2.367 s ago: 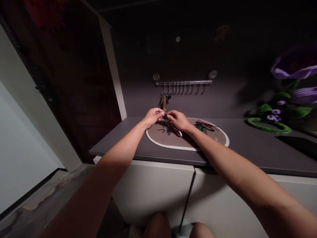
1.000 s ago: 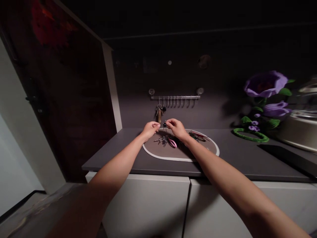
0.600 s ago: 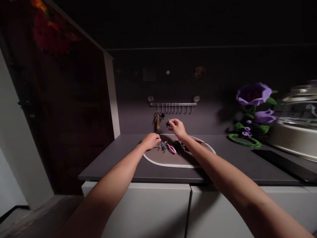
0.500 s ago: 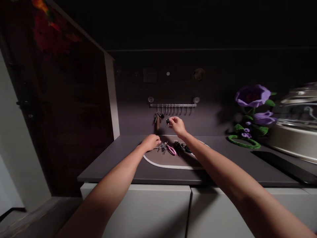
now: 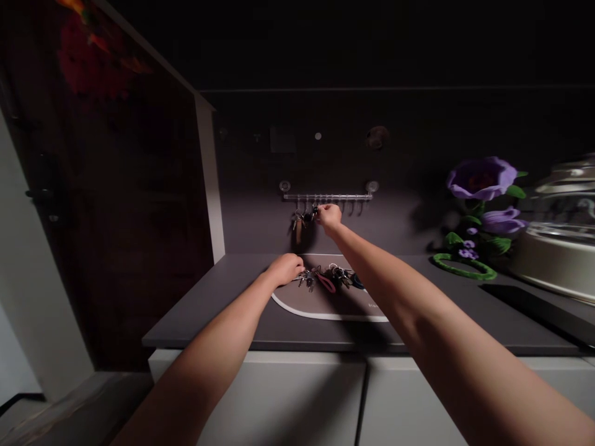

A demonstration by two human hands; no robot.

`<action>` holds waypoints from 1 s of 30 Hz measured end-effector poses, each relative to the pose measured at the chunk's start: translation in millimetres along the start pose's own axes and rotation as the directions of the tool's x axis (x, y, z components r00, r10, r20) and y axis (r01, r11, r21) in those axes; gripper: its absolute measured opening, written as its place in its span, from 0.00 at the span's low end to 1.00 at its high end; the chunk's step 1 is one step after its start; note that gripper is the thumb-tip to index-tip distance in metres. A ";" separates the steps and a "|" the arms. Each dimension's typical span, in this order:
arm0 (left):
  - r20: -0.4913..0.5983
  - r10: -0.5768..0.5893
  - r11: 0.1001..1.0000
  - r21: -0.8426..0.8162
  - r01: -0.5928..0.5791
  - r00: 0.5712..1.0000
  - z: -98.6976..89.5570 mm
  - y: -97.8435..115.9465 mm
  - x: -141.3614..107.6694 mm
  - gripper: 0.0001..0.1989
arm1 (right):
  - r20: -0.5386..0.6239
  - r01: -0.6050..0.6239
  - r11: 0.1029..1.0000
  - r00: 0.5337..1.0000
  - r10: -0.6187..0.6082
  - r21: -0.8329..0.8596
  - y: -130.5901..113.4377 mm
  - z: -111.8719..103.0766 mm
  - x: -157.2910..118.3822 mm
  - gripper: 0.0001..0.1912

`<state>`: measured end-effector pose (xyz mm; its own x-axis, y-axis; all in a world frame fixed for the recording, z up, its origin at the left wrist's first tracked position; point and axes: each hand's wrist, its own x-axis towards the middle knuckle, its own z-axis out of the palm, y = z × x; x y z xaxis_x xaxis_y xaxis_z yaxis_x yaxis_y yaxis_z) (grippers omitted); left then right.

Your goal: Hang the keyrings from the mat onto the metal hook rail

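Up at the hook rail point(image 5: 328, 197), my right hand point(image 5: 330, 217) pinches a small bunch of keys point(image 5: 315, 211) with a dark part, close below the hooks. My left hand point(image 5: 287, 269) rests low over the left side of the mat point(image 5: 320, 309), fingers curled in. Its fingertips are beside a bunch of silver keys point(image 5: 309, 281); what they hold, if anything, is hidden. A pink loop strap point(image 5: 327, 284) and more dark keys point(image 5: 341, 275) lie further right on the mat. Keys with a brown tag point(image 5: 299, 230) hang from the rail's left end.
Purple artificial flowers point(image 5: 483, 179) with a green ring base stand at the right, beside a cream-and-clear domed container point(image 5: 553, 260). A flat black object point(image 5: 525, 303) lies in front. The dark counter point(image 5: 209, 310) tops white cabinets; a dark door point(image 5: 139, 248) is at the left.
My right hand has risen with the keys, from below the rail to the hooks. My left hand stays at the mat, nearly still. The view has shifted slightly.
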<state>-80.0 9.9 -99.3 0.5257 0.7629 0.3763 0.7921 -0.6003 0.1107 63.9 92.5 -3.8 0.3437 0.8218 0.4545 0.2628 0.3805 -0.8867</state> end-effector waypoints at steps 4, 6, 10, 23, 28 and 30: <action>-0.006 0.007 1.000 0.000 -0.007 1.000 -0.3 0.3 0.4 0.12 | -0.019 0.059 0.995 0.998 -0.061 -0.083 7.6 4.8 9.8 0.10; -0.006 0.006 1.000 -0.003 -0.006 1.000 -0.8 0.6 0.4 0.12 | -0.014 0.106 0.988 0.994 -0.108 -0.111 12.0 5.8 14.0 0.10; 0.003 0.000 1.000 0.010 0.000 1.000 -2.4 1.7 -0.4 0.12 | 0.008 0.128 0.984 0.992 -0.128 -0.123 17.6 6.7 17.7 0.11; 0.009 0.010 1.000 0.019 -0.010 1.000 -2.4 0.8 -0.4 0.12 | -0.039 -0.004 0.995 0.999 0.000 -0.101 24.4 1.4 9.2 0.08; 0.008 0.024 1.000 0.019 -0.024 1.000 -1.0 -0.7 0.5 0.12 | 0.038 -0.070 0.997 0.997 0.071 -0.020 19.7 -3.6 0.1 0.06; 0.001 0.022 1.000 0.013 -0.022 1.000 -0.3 -1.5 0.6 0.12 | 0.077 -0.097 0.995 0.992 0.095 0.017 17.6 -6.3 -4.7 0.06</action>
<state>-81.0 11.1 -99.0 0.5434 0.7495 0.3780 0.7840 -0.6141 0.0906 72.6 92.7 -21.0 0.2966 0.8846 0.3599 0.2129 0.3061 -0.9279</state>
